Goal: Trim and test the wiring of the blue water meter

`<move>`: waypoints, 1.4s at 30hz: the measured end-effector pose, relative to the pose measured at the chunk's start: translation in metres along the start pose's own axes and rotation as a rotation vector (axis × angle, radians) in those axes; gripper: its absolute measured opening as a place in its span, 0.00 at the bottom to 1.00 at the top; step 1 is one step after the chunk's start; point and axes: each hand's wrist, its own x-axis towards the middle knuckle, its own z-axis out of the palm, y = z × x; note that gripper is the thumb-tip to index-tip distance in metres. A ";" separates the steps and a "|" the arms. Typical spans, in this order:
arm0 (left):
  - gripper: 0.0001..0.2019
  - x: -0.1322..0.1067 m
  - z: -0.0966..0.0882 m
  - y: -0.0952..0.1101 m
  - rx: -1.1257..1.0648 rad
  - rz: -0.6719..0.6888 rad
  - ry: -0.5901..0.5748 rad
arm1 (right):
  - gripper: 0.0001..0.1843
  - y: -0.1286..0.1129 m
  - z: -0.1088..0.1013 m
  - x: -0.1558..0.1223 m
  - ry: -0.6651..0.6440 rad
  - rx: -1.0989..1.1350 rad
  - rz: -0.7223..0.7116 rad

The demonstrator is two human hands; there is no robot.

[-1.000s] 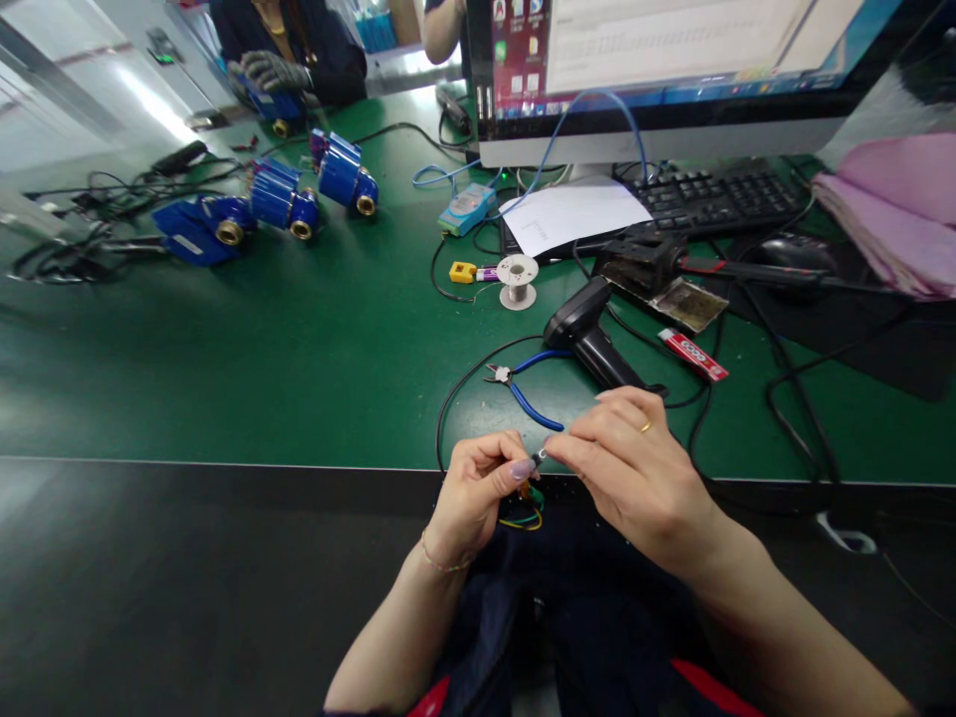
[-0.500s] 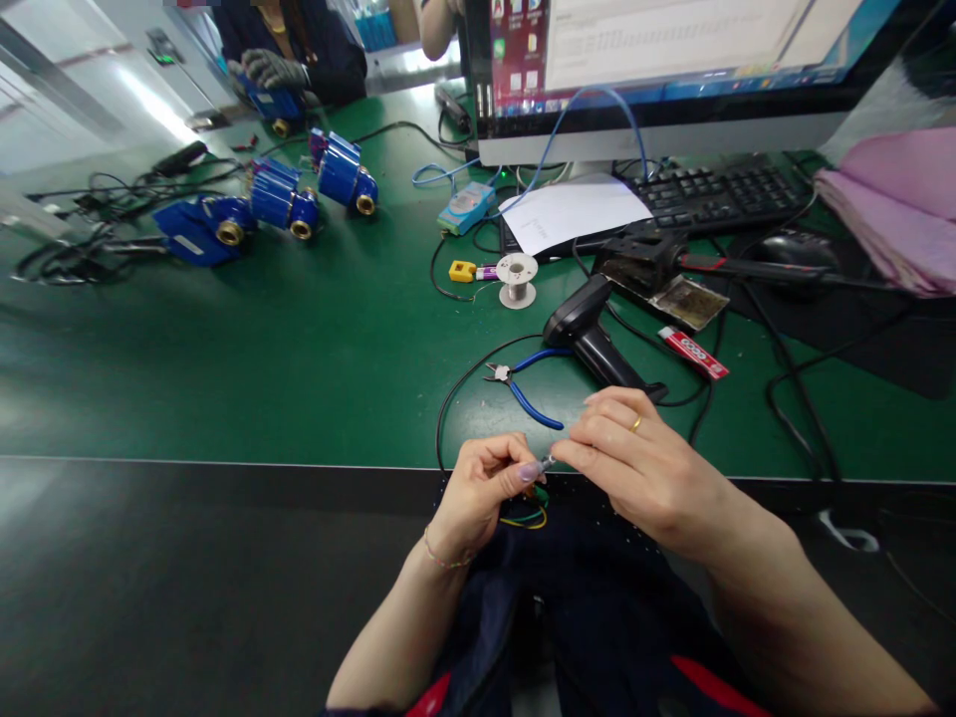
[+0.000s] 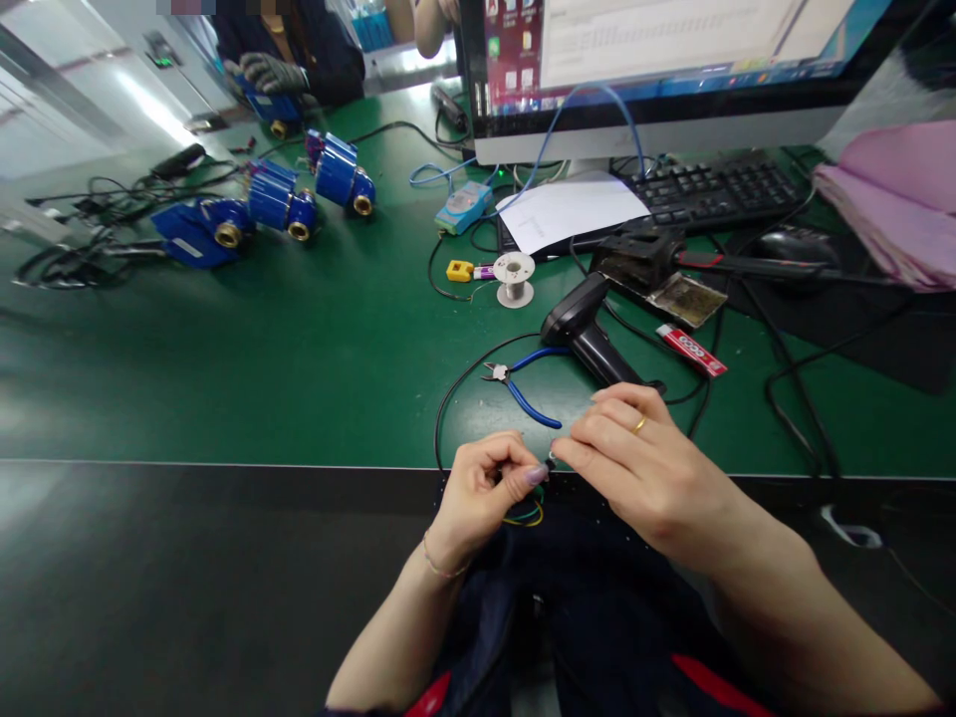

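Note:
My left hand (image 3: 489,488) is closed at the table's front edge, thumb pressed to the index finger. It pinches thin wires; loops of yellow and green wire (image 3: 532,515) hang below its fingers. A small dark piece with a pale end (image 3: 551,461) sticks out from the thumb tip towards my right hand (image 3: 638,458). The right fingertips are pinched together at that end, and what lies between them is too small to make out. Just beyond the hands, blue-handled cutters (image 3: 530,396) lie spread apart beside a black barcode scanner (image 3: 590,334).
A solder spool (image 3: 515,279), a yellow connector (image 3: 459,270) and a red-white tube (image 3: 692,351) lie farther back. Behind them are a keyboard (image 3: 717,196) and monitor (image 3: 672,139). Several blue meters (image 3: 280,199) stand at left; a gloved co-worker's hand (image 3: 273,75) holds another. Black cables cross the right side.
Both hands stay nearly in place. The small piece between the fingertips now looks darker, and the wire loops below my left hand have shifted slightly. The view has moved a little.

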 end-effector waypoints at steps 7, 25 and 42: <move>0.13 0.001 0.002 0.008 0.176 0.109 0.023 | 0.13 -0.002 -0.003 0.005 -0.032 -0.060 -0.032; 0.11 0.002 0.000 0.007 0.255 0.202 0.036 | 0.13 0.002 -0.002 0.005 -0.029 -0.083 0.009; 0.11 -0.007 -0.015 -0.006 1.184 1.091 0.362 | 0.03 -0.012 -0.004 -0.001 0.133 0.247 0.368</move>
